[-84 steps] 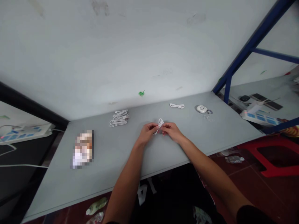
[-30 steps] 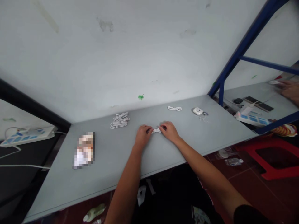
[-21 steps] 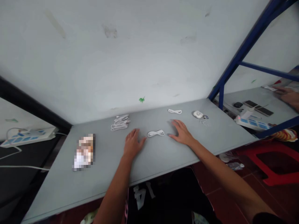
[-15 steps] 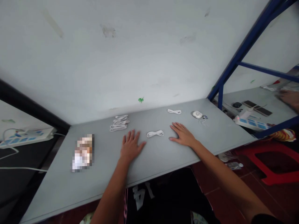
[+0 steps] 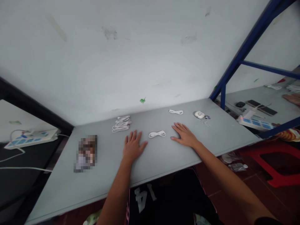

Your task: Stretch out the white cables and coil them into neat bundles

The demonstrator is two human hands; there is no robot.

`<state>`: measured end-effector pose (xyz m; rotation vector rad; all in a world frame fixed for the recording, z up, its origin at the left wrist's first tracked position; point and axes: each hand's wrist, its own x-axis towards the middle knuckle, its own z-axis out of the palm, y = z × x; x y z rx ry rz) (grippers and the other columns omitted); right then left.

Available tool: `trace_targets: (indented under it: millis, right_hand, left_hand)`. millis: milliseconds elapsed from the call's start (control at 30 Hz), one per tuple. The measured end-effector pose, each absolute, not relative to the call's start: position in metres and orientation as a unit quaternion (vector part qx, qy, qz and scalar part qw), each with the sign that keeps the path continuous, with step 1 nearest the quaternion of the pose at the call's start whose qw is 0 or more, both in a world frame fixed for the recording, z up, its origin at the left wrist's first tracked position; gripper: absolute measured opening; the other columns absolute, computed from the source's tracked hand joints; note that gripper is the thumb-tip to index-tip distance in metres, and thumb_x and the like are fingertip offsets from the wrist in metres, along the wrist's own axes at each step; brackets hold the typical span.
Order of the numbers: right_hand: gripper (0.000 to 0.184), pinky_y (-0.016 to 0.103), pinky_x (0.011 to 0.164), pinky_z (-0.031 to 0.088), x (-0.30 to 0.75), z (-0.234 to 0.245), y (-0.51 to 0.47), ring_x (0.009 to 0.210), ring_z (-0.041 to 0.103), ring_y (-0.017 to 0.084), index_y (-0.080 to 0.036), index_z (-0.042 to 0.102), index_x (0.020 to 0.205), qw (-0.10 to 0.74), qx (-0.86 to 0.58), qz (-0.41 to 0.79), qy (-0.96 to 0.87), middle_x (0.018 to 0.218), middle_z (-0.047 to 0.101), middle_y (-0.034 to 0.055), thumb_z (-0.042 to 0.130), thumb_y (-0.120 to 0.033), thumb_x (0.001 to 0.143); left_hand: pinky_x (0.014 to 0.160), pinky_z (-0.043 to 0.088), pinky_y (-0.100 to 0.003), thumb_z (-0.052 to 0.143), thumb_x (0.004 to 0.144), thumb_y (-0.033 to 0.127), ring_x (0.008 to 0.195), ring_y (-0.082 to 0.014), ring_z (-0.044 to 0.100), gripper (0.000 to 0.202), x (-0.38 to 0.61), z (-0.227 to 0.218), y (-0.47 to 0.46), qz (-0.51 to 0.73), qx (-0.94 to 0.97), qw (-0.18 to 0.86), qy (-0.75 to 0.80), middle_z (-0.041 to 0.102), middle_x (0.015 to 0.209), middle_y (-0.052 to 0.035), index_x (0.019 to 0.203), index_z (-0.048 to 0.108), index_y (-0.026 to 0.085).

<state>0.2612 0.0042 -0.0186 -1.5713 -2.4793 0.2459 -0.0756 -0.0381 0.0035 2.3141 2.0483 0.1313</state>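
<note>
My left hand [image 5: 133, 147] lies flat on the grey table [image 5: 164, 157] with its fingers spread, and my right hand [image 5: 184, 135] rests the same way. Between them sits a small coiled white cable [image 5: 157, 134], touched by neither hand. Farther back are a looser bundle of white cables [image 5: 121, 124] and another neat white coil [image 5: 176, 112]. Beyond my right hand lie a white round earbud case [image 5: 199, 114] and a thin tangled cord [image 5: 205, 123]. A pixelated, blurred packet [image 5: 85, 153] lies left of my left hand.
A white wall rises behind the table, with a blue metal frame [image 5: 243, 56] at right. On a lower side table are a power strip [image 5: 255, 123] and a co-worker's hand [image 5: 294, 99]. Another power strip [image 5: 31, 139] sits left. A red stool [image 5: 274, 165] stands on the floor.
My hands have let go of the white cable, now a coil on the table. They have moved apart and lie flat on either side of it. The co-worker's hand has appeared at right.
</note>
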Motion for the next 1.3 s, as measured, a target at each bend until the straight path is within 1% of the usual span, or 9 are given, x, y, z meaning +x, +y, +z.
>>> trace_targets:
  millis: [200, 667, 833, 1000, 1200, 1300]
  right_hand:
    - [0.089, 0.052, 0.121, 0.019, 0.2556, -0.0228, 0.0018, 0.150, 0.020, 0.033, -0.015, 0.033, 0.154, 0.098, -0.543, 0.075, -0.831, 0.162, 0.024, 0.0154, 0.033, -0.077, 0.090]
    - [0.086, 0.052, 0.121, 0.018, 0.2565, -0.0227, 0.0014, 0.150, 0.020, 0.032, -0.018, 0.031, 0.154, 0.108, -0.538, 0.077, -0.832, 0.162, 0.024, 0.0136, 0.034, -0.075, 0.090]
    - [0.089, 0.052, 0.121, 0.018, 0.2560, -0.0218, 0.0015, 0.150, 0.019, 0.033, -0.014, 0.033, 0.153, 0.098, -0.541, 0.079, -0.832, 0.162, 0.024, 0.0152, 0.033, -0.076, 0.090]
    - [0.088, 0.051, 0.121, 0.019, 0.2553, -0.0222, 0.0011, 0.150, 0.020, 0.032, -0.015, 0.034, 0.153, 0.103, -0.541, 0.077, -0.831, 0.162, 0.025, 0.0146, 0.032, -0.076, 0.090]
    - [0.087, 0.052, 0.121, 0.019, 0.2545, -0.0235, 0.0012, 0.150, 0.021, 0.032, -0.016, 0.033, 0.153, 0.109, -0.538, 0.073, -0.833, 0.162, 0.025, 0.0144, 0.033, -0.075, 0.090]
    - [0.087, 0.052, 0.121, 0.019, 0.2536, -0.0233, 0.0014, 0.150, 0.021, 0.033, -0.015, 0.034, 0.153, 0.110, -0.535, 0.072, -0.834, 0.161, 0.026, 0.0157, 0.034, -0.075, 0.090]
  left_hand:
    - [0.120, 0.021, -0.054, 0.040, 0.094, 0.061, 0.149, -0.0320, 0.025, 0.068, -0.0760, 0.0030, -0.0382, 0.053, 0.748, 0.022, 0.661, 0.028, 0.161, -0.0100, 0.152, 0.038, 0.025]
    - [0.120, 0.020, -0.053, 0.041, 0.094, 0.059, 0.149, -0.0312, 0.026, 0.066, -0.0777, -0.0005, -0.0370, 0.065, 0.745, 0.023, 0.663, 0.029, 0.161, -0.0092, 0.151, 0.040, 0.025]
    - [0.120, 0.021, -0.053, 0.042, 0.094, 0.059, 0.149, -0.0305, 0.026, 0.066, -0.0767, 0.0017, -0.0372, 0.066, 0.742, 0.025, 0.666, 0.030, 0.161, -0.0092, 0.150, 0.040, 0.025]
    - [0.120, 0.021, -0.053, 0.043, 0.094, 0.058, 0.149, -0.0308, 0.026, 0.065, -0.0770, 0.0018, -0.0369, 0.065, 0.743, 0.026, 0.666, 0.030, 0.161, -0.0091, 0.150, 0.041, 0.025]
    - [0.119, 0.022, -0.054, 0.043, 0.094, 0.057, 0.148, -0.0318, 0.028, 0.065, -0.0767, 0.0025, -0.0380, 0.060, 0.745, 0.013, 0.664, 0.031, 0.160, -0.0108, 0.150, 0.041, 0.023]
    - [0.119, 0.022, -0.054, 0.043, 0.095, 0.055, 0.148, -0.0320, 0.028, 0.064, -0.0761, 0.0031, -0.0385, 0.059, 0.745, 0.006, 0.664, 0.031, 0.160, -0.0111, 0.150, 0.041, 0.023]
